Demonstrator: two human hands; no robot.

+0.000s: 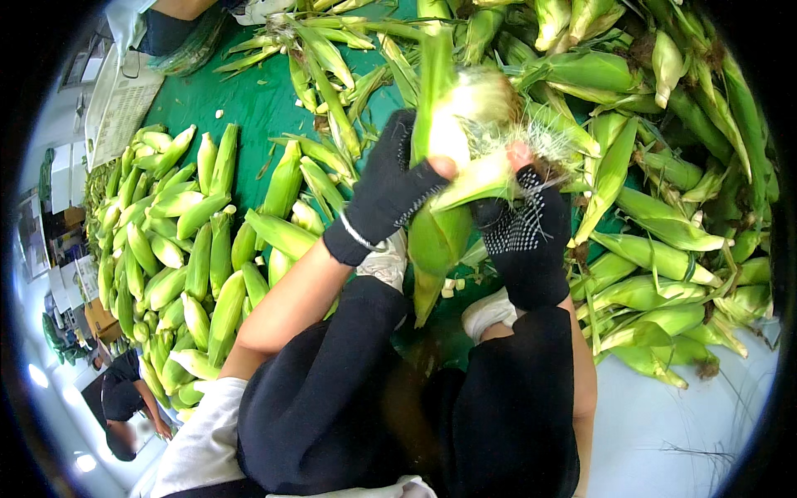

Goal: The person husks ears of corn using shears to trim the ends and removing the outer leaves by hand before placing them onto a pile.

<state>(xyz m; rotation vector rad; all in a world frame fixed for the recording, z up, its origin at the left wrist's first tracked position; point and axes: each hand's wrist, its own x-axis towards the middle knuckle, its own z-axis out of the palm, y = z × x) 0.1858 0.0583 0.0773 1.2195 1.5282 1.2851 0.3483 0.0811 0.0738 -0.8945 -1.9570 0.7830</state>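
An ear of corn (457,134) is in front of me, its green husk parted and pale silk spilling out at its right. My left hand (398,180), in a black fingerless work glove with white grip dots, holds the ear and husk from the left, thumb across the pale inner leaves. On the right side, my right hand (529,218), gloved alike, grips a husk leaf (482,180) and silk, its thumb tip showing. Green husk leaves (439,243) hang down between the two hands. My hidden fingers' exact hold cannot be seen.
Trimmed green ears (199,261) form a large pile at left on the green surface (261,99). Untrimmed ears (660,255) heap up at right. Loose husks (330,68) lie ahead. A white plastic crate (121,99) stands far left; a person (124,392) is at lower left.
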